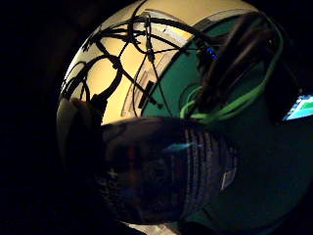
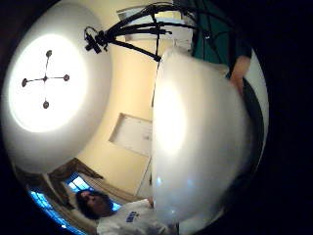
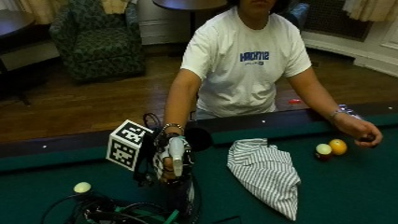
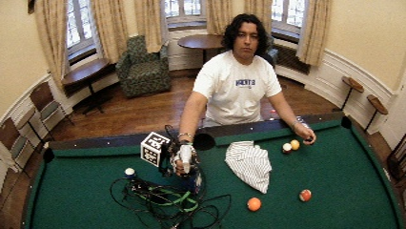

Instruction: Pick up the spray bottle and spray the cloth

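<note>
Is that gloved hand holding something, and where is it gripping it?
Yes: the right hand grips the white spray bottle, fingers curled around its upper part, lifted above the table.

I sat at a green-felted pool table point(image 4: 355, 162) with dark rails, in a room with cream walls point(image 4: 374, 28) and white panelling along their base. From my seat, the wooden floor point(image 4: 139, 114) stretched away toward six o'clock. Tall windows point(image 4: 76, 21) hung with tan curtains point(image 4: 111, 28) curved around behind me. A patterned green armchair point(image 3: 99, 39) stood at about four o'clock, a round dark table point(image 4: 203, 42) near six o'clock, and a dark side table point(image 4: 86, 74) beside the armchair. Overhead, a bright round ceiling light point(image 2: 46, 81) glowed against the pale ceiling.
</note>
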The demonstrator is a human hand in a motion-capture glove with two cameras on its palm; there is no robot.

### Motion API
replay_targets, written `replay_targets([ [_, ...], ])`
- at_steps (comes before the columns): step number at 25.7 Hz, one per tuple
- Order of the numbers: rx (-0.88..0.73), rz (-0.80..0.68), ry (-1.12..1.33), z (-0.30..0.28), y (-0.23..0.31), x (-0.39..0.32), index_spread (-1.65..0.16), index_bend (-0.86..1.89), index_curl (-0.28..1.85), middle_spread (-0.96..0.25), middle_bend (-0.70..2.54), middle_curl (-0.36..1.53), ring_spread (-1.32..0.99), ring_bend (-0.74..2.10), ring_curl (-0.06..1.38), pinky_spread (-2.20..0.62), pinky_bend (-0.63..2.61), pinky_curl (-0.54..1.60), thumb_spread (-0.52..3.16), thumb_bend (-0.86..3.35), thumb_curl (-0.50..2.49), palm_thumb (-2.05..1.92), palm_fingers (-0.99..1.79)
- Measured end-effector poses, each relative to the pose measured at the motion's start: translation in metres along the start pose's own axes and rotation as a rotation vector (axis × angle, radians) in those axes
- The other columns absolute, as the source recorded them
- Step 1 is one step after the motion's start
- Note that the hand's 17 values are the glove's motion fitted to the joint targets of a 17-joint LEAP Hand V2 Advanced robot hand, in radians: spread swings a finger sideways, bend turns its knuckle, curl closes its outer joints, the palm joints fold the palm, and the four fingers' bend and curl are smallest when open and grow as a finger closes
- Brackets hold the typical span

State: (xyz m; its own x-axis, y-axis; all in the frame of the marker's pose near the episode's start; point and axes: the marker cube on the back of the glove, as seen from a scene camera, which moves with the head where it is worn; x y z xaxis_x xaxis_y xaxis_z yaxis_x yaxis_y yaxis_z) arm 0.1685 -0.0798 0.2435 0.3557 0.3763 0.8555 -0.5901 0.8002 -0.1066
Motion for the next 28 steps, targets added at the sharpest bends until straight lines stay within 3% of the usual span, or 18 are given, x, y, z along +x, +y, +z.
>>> replay_targets([
  [13, -0.195, -0.237, 0.033, -0.004, 0.025, -0.081, -0.27, 0.34, 0.47, -0.20, 0.57, 0.53, -0.20, 0.65, 0.46, -0.30, 0.39, 0.40, 0.57, -0.01, 0.59, 0.92, 1.45],
  [19, -0.295, -0.424, -0.017, -0.014, 0.050, -0.147, -0.26, 0.38, 0.51, -0.20, 0.62, 0.55, -0.21, 0.67, 0.47, -0.31, 0.39, 0.40, 0.54, -0.02, 0.63, 0.92, 1.45],
  [28, -0.324, -0.525, -0.090, -0.042, 0.061, -0.253, -0.26, 0.40, 0.54, -0.20, 0.65, 0.56, -0.21, 0.70, 0.47, -0.31, 0.42, 0.40, 0.52, -0.02, 0.68, 0.92, 1.43],
])
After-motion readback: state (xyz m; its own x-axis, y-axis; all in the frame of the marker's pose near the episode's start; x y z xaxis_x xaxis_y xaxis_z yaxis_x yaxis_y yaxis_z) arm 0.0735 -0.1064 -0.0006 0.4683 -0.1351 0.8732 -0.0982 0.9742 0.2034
